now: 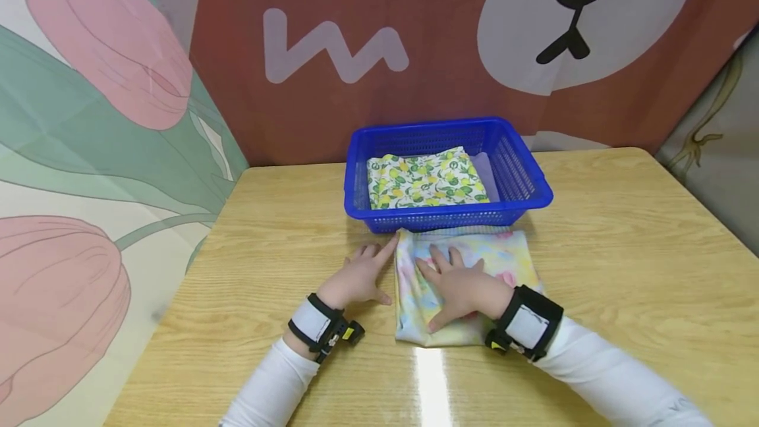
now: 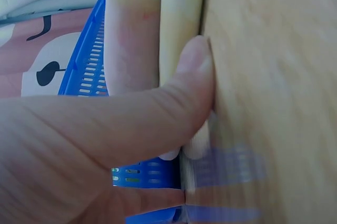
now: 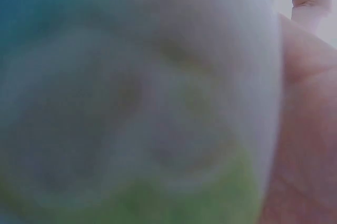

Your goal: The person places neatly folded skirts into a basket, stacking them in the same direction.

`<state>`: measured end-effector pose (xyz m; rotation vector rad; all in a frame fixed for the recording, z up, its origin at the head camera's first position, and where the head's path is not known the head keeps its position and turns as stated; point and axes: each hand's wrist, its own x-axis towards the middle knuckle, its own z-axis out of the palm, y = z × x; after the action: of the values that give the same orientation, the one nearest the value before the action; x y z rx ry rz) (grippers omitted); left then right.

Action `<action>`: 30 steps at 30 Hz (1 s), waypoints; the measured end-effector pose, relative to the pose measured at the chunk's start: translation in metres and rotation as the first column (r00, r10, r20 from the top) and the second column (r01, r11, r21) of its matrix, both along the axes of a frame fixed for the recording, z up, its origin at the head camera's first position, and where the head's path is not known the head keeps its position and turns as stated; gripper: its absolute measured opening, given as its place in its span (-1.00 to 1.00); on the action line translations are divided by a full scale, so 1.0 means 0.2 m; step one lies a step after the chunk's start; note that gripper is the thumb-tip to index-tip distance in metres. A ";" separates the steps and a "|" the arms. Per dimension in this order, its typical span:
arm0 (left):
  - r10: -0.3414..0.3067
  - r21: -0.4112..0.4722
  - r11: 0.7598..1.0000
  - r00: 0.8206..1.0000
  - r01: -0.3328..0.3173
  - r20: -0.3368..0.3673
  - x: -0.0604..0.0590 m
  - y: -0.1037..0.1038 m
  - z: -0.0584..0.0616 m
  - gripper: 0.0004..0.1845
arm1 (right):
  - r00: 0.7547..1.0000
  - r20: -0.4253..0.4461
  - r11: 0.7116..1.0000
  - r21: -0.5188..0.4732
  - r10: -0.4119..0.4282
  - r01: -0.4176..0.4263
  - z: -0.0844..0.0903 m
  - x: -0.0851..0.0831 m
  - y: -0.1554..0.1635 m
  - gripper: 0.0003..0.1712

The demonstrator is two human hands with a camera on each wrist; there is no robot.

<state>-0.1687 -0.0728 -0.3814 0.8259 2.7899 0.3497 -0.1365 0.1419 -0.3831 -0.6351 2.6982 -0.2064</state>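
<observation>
A folded pastel garment, patterned in yellow, blue and pink, lies on the wooden table with a gathered band along its far edge. My right hand rests on it with fingers spread. In the right wrist view the blurred cloth covers most of the picture beside the palm. My left hand is at the garment's left side, index finger reaching to its far left corner, thumb near the left edge. The left wrist view shows that thumb in front of the garment's folded layers.
Just beyond the garment stands a blue plastic basket. Inside lie a folded lemon-print cloth and a purple cloth. A printed curtain hangs behind the wooden table.
</observation>
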 end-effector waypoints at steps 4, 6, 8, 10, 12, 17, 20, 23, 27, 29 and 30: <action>-0.004 0.002 1.000 1.000 0.004 -0.011 0.00 -0.01 0.00 0.26 | 1.000 -0.007 1.000 0.005 -0.006 0.006 0.01 -0.01 -0.05 0.34; -0.007 0.008 1.000 1.000 0.007 -0.004 0.00 -0.01 0.00 0.22 | 1.000 -0.004 1.000 0.017 -0.007 0.007 0.01 -0.02 -0.07 0.34; -0.009 0.012 1.000 1.000 0.009 0.007 0.00 -0.01 0.00 0.17 | 1.000 -0.001 1.000 0.029 -0.007 0.007 0.02 -0.02 -0.09 0.33; -0.009 0.018 1.000 1.000 0.009 0.020 0.00 -0.01 0.00 0.13 | 1.000 0.001 0.999 0.034 -0.005 0.005 0.02 -0.02 -0.10 0.32; -0.009 0.026 1.000 1.000 0.008 0.027 0.00 -0.01 0.00 0.10 | 1.000 0.001 1.000 0.025 -0.003 0.003 0.02 -0.01 -0.10 0.30; -0.012 0.055 0.998 0.999 0.010 0.036 0.00 0.00 0.01 0.08 | 1.000 0.006 0.995 -0.096 0.013 -0.012 0.02 -0.01 -0.03 0.12; -0.009 0.060 0.998 0.999 0.006 0.043 0.00 0.00 0.00 0.09 | 0.998 0.010 0.974 -0.221 0.057 -0.054 0.03 -0.02 0.05 -0.08; 0.002 0.063 0.998 0.998 -0.006 0.055 0.00 0.00 0.00 0.10 | 0.995 -0.021 0.944 -0.315 0.094 -0.096 0.04 -0.02 0.16 -0.23; 0.008 0.062 0.998 0.998 -0.012 0.063 0.00 0.00 0.00 0.12 | 0.992 -0.110 0.925 -0.369 0.053 -0.090 0.02 0.01 0.32 -0.30; 0.012 0.063 0.998 0.998 -0.016 0.068 0.00 0.00 0.01 0.12 | 0.991 -0.136 0.914 -0.400 0.012 -0.066 0.00 0.03 0.39 -0.32; 0.013 0.063 0.998 0.998 -0.018 0.068 0.00 0.00 0.01 0.12 | 0.990 -0.139 0.906 -0.419 -0.006 -0.053 -0.01 0.03 0.41 -0.33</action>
<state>-0.1694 -0.0736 -0.3796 0.7916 2.7371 0.4629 -0.1297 0.2248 -0.3845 -0.8294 2.7929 -0.7850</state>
